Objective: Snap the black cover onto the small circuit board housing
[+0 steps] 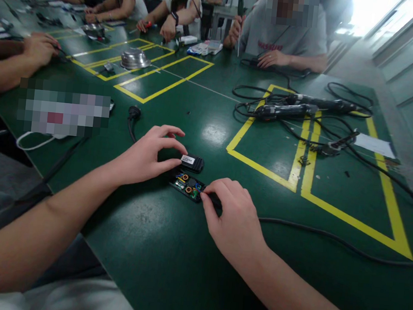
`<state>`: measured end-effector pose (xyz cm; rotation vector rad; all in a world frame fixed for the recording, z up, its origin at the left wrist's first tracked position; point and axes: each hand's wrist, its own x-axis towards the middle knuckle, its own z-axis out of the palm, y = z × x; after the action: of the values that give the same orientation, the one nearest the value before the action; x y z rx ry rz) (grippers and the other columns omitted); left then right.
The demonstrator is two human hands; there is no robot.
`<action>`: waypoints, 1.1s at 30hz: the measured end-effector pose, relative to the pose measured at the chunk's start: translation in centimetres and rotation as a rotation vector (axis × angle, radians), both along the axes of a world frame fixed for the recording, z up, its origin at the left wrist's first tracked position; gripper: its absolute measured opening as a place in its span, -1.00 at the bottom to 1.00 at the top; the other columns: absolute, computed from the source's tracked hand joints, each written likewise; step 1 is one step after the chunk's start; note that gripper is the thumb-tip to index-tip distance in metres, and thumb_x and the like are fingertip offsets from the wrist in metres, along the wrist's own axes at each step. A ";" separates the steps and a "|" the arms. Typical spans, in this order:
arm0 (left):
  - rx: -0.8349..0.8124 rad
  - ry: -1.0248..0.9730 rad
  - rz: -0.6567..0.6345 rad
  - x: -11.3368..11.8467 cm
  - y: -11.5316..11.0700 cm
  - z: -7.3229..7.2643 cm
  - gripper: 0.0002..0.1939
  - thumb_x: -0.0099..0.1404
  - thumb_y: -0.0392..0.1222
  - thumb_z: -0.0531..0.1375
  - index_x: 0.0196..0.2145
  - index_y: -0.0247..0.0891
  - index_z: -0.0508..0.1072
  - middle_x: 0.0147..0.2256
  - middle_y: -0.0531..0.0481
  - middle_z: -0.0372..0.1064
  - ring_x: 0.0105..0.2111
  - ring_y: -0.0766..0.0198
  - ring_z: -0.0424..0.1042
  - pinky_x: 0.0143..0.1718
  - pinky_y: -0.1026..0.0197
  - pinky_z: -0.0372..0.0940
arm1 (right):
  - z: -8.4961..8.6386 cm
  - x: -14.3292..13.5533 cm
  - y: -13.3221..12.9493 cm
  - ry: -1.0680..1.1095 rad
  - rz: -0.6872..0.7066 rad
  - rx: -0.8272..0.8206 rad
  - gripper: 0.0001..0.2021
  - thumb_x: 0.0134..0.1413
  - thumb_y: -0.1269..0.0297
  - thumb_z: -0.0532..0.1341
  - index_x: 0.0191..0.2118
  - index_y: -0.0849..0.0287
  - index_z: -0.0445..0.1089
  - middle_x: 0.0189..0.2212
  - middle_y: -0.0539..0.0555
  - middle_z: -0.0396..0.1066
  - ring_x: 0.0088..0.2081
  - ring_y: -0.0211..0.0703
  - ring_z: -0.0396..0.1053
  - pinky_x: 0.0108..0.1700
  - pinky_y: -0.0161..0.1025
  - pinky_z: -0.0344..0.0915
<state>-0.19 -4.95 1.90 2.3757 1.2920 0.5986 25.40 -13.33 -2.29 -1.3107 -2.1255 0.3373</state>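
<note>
A small black plastic case half [177, 185] lies open on the green table, with copper coils, coloured wires and a circuit board inside. My right hand [232, 216] pinches its right end with thumb and index finger, where a black cable joins; the fingers partly hide that end. Just behind the case is its black cover [197, 164], bearing a white label. My left hand [144, 156] has thumb and index fingertip closed at the cover's left end, the other fingers raised. A black power plug [134, 113] rests beyond my left hand.
Two black electric screwdrivers [285, 111] with looped cables lie at the right, near yellow tape. Farther off stands a metal bowl [133, 59]. A blurred pale item [64, 112] sits at the left. Several people work around the table; one holds a green-handled screwdriver [240, 7].
</note>
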 end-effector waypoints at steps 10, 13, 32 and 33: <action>-0.155 -0.090 -0.060 -0.8 0.4 0.5 -0.53 0.41 0.13 0.36 0.17 -0.10 0.64 0.12 -0.12 0.61 0.05 0.02 0.56 0.13 0.02 0.44 | 0.0 -0.1 -0.3 0.117 -0.076 0.003 -0.55 0.31 0.27 0.24 0.27 0.16 0.36 -0.12 0.18 0.55 -0.16 0.06 0.48 -0.07 0.01 0.42; -0.222 -0.111 -0.211 -0.7 -0.1 1.1 -0.59 0.41 0.11 0.39 0.12 -0.07 0.67 0.08 -0.12 0.62 0.05 0.05 0.57 0.15 0.04 0.43 | 0.1 -0.1 -0.4 0.096 -0.047 -0.006 -0.42 0.27 0.23 0.31 0.36 0.21 0.30 -0.06 0.22 0.54 -0.09 0.10 0.49 -0.03 0.06 0.45; -0.294 -0.050 -0.267 -0.5 -0.5 1.6 -0.68 0.41 0.04 0.40 0.04 -0.11 0.65 0.03 -0.09 0.63 0.03 0.06 0.57 0.15 0.05 0.42 | 0.0 -0.1 -0.1 0.015 -0.008 -0.040 -0.66 0.31 0.30 0.40 0.16 0.12 0.55 0.00 0.19 0.57 0.00 0.11 0.51 -0.01 0.04 0.45; -0.293 -0.051 -0.268 -0.5 -0.5 1.6 -0.68 0.41 0.04 0.39 0.04 -0.11 0.65 0.02 -0.09 0.63 0.03 0.06 0.57 0.15 0.05 0.42 | 0.0 -0.1 -0.1 0.008 -0.012 -0.040 -0.66 0.30 0.31 0.41 0.16 0.12 0.55 0.00 0.19 0.57 0.00 0.11 0.51 -0.02 0.04 0.45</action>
<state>-0.70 -5.47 3.50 2.2211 0.9436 0.3586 25.30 -13.43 -2.28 -1.3423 -2.1128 0.3815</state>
